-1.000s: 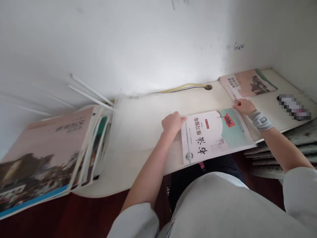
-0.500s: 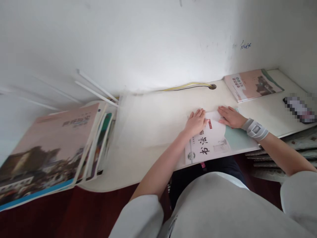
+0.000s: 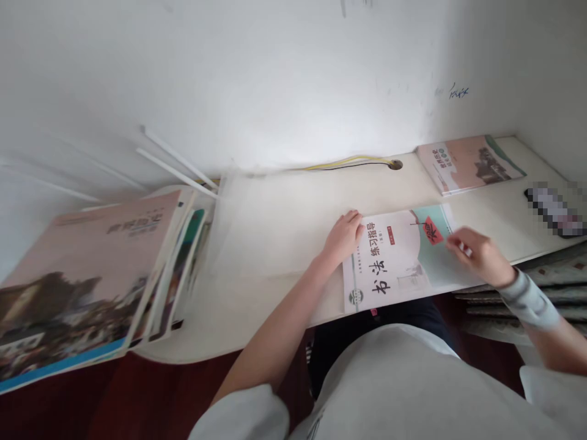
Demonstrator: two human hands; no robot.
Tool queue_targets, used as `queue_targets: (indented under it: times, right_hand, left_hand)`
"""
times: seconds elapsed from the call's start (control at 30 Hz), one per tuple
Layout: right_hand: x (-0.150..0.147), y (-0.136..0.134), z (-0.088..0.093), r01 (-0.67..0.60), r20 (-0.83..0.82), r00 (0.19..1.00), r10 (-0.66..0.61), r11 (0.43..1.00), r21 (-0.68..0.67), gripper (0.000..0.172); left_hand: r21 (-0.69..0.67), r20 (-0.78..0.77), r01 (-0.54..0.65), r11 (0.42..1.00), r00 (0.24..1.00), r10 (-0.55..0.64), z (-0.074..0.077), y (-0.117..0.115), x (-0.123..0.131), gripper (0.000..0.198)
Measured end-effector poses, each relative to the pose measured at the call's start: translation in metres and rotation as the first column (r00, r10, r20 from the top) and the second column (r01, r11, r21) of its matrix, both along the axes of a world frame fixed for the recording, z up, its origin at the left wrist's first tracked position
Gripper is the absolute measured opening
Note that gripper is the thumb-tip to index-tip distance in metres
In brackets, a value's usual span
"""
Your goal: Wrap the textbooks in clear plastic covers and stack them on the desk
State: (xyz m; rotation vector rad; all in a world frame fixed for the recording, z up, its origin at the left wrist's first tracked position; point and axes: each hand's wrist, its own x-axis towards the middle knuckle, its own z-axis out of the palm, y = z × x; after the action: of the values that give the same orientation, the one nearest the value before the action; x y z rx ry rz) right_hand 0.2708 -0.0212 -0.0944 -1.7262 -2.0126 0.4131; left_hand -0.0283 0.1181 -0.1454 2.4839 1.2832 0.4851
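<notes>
A calligraphy practice book (image 3: 403,263) with a pink and green cover lies closed on the white desk (image 3: 270,238), near its front edge. My left hand (image 3: 343,235) rests at the book's left edge, its fingers lying over the margin. At the opposite edge, my right hand (image 3: 481,253) has its fingers curled in, thumb and fingertips pinched at the cover's side. It is slightly blurred, and how much of the book is between the fingers is hard to see. A grey band (image 3: 527,296) wraps the right wrist.
A history textbook (image 3: 474,164) lies at the back right, with a pixelated phone (image 3: 553,211) beside it. Several books (image 3: 92,281) stand stacked at the left near white rods (image 3: 177,171). Cables (image 3: 348,163) run along the wall into a hole. Patterned fabric (image 3: 550,275) is below right.
Both hands were flat on the book's upper part. My right hand has moved to its right edge and curled; my left has slid to the left edge, uncovering more of the cover.
</notes>
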Motion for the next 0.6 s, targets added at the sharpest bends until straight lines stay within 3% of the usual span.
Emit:
queue_targets:
  times: [0.03, 0.07, 0.13, 0.17, 0.2, 0.23, 0.3, 0.33, 0.4, 0.47, 0.6]
  right_hand:
    - [-0.001, -0.021, 0.000, -0.099, -0.167, 0.984, 0.067, 0.977, -0.190, 0.031]
    - [0.000, -0.042, -0.003, -0.229, -0.350, 0.933, 0.082, 0.886, -0.403, 0.036]
    - [-0.001, -0.079, -0.020, -0.399, -0.594, 0.800, -0.087, 0.662, -0.634, 0.039]
    - [-0.003, -0.093, -0.031, -0.419, -0.657, 0.728, -0.194, 0.633, -0.651, 0.036]
    - [-0.007, -0.103, -0.043, -0.407, -0.715, 0.635, -0.292, 0.660, -0.632, 0.035]
    - [-0.011, -0.111, -0.054, -0.349, -0.768, 0.521, -0.372, 0.729, -0.590, 0.040]
    - [-0.020, -0.116, -0.070, -0.147, -0.835, 0.273, -0.478, 0.837, -0.527, 0.038]
    - [-0.024, -0.116, -0.074, -0.021, -0.848, 0.166, -0.503, 0.858, -0.513, 0.033]
    - [-0.027, -0.112, -0.073, 0.186, -0.850, 0.030, -0.526, 0.838, -0.512, 0.018]
    - [-0.025, -0.106, -0.065, 0.295, -0.848, 0.007, -0.529, 0.812, -0.504, 0.010]
    - [-0.004, -0.085, -0.041, 0.352, -0.868, 0.111, -0.484, 0.836, -0.421, 0.008]
  left_hand:
    - [-0.003, 0.004, 0.005, 1.000, 1.000, -0.005, -0.001, -0.002, 0.000, 0.034]
    - [-0.004, 0.000, 0.007, 1.000, 1.000, -0.007, -0.001, -0.003, 0.000, 0.034]
    - [-0.001, -0.018, 0.011, 1.000, 1.000, -0.011, -0.001, -0.007, 0.000, 0.035]
    - [0.001, -0.026, 0.014, 1.000, 1.000, -0.014, -0.001, -0.010, 0.001, 0.036]
    - [-0.001, -0.032, 0.021, 1.000, 0.999, -0.021, 0.000, -0.012, 0.002, 0.036]
    - [-0.007, -0.031, 0.026, 1.000, 0.999, -0.027, 0.000, -0.015, 0.003, 0.036]
    - [-0.028, -0.017, 0.042, 0.999, 0.999, -0.043, 0.000, -0.023, 0.004, 0.036]
    - [-0.038, -0.008, 0.053, 0.998, 0.999, -0.053, 0.000, -0.027, 0.005, 0.036]
    - [-0.054, 0.007, 0.074, 0.996, 0.997, -0.074, -0.001, -0.037, 0.005, 0.037]
    - [-0.068, 0.012, 0.089, 0.994, 0.996, -0.088, -0.004, -0.046, 0.004, 0.039]
    - [-0.051, 0.043, 0.058, 0.997, 0.998, -0.056, -0.005, -0.060, 0.000, 0.051]
